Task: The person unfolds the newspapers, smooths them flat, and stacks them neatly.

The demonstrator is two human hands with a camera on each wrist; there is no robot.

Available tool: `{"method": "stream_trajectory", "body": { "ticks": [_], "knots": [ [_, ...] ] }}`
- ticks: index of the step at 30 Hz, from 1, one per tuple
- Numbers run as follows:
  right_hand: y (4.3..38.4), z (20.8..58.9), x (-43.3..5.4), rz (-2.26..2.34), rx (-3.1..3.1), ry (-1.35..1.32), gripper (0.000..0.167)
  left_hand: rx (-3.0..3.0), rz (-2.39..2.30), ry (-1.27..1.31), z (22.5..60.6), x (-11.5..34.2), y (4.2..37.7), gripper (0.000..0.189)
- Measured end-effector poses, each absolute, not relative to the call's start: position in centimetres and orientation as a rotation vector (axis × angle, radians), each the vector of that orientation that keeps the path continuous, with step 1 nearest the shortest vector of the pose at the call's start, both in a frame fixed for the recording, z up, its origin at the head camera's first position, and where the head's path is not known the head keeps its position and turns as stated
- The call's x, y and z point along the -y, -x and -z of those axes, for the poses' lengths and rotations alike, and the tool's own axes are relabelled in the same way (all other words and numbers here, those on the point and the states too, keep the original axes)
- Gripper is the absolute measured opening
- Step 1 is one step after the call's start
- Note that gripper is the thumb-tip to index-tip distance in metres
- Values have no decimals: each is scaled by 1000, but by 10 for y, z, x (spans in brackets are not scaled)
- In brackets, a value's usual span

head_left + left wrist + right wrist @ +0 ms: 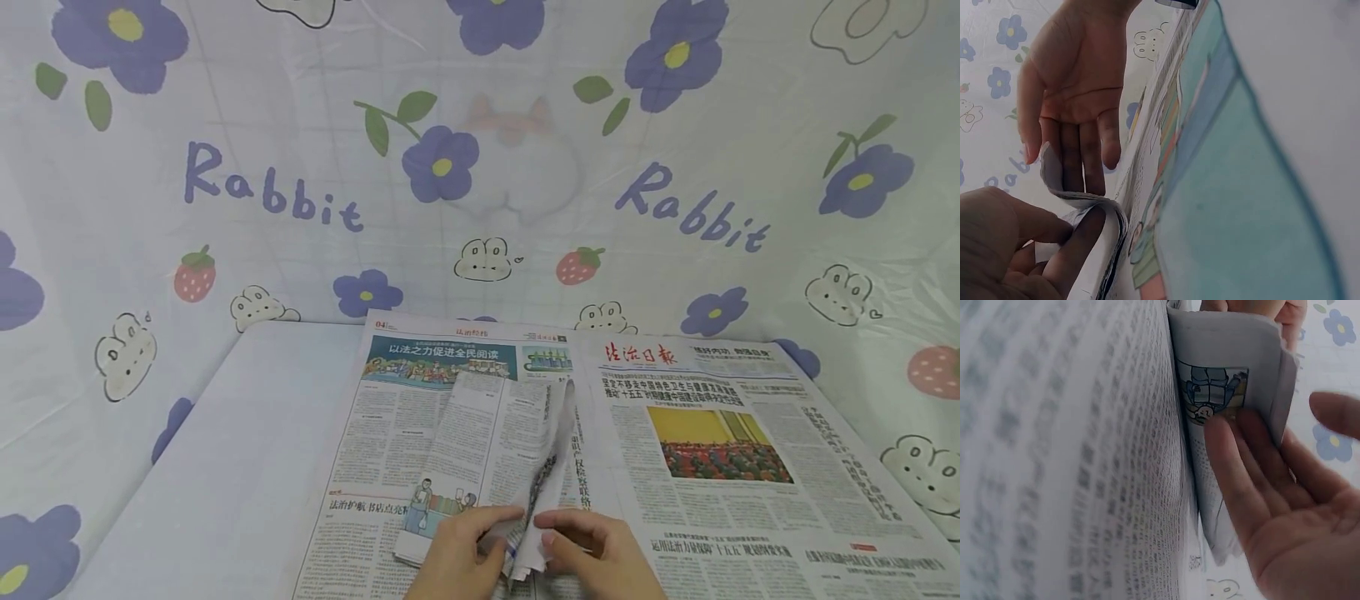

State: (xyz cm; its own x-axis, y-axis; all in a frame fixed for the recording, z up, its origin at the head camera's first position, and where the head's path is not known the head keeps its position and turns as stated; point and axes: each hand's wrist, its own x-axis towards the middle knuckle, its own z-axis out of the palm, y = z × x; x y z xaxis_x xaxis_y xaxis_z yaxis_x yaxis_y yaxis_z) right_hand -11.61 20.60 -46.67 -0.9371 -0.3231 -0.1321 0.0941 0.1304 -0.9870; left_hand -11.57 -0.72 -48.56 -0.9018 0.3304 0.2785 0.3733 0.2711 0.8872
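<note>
A folded newspaper (487,433) lies on top of a spread newspaper sheet, its right part raised in a standing fold. My left hand (456,560) pinches the near end of that fold between thumb and fingers; the left wrist view shows the layers (1110,231) bending around its fingertips. My right hand (600,557) is on the other side of the fold. In the right wrist view its fingers (1229,456) lie nearly straight against the paper by a small printed cartoon, with the thumb held apart. Part of the folded newspaper's near edge is hidden behind the hands.
Under the folded piece lies a spread newspaper page (360,450). Another newspaper page with a red masthead and a colour photo (720,446) covers the right side. White table surface (217,467) shows at left. A curtain printed with flowers and rabbits (300,108) hangs behind.
</note>
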Motion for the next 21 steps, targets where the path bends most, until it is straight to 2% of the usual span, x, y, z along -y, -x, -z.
{"method": "stream_trajectory", "body": {
  "ticks": [6,11,13,19,21],
  "knots": [
    [115,464,-206,1822,-2269,99,34,2424,1744,509,486,7,115,29],
    [115,465,-206,1832,-2233,138,34,2443,1692,597,489,7,117,31],
    [116,466,-206,1856,-2211,156,39,2451,1696,651,490,7,118,31],
    [118,466,-207,1925,-2093,222,67,2442,1809,756,488,4,116,32],
    [118,466,-206,1923,-2055,246,69,2448,1862,742,487,3,115,37]
  ]
}}
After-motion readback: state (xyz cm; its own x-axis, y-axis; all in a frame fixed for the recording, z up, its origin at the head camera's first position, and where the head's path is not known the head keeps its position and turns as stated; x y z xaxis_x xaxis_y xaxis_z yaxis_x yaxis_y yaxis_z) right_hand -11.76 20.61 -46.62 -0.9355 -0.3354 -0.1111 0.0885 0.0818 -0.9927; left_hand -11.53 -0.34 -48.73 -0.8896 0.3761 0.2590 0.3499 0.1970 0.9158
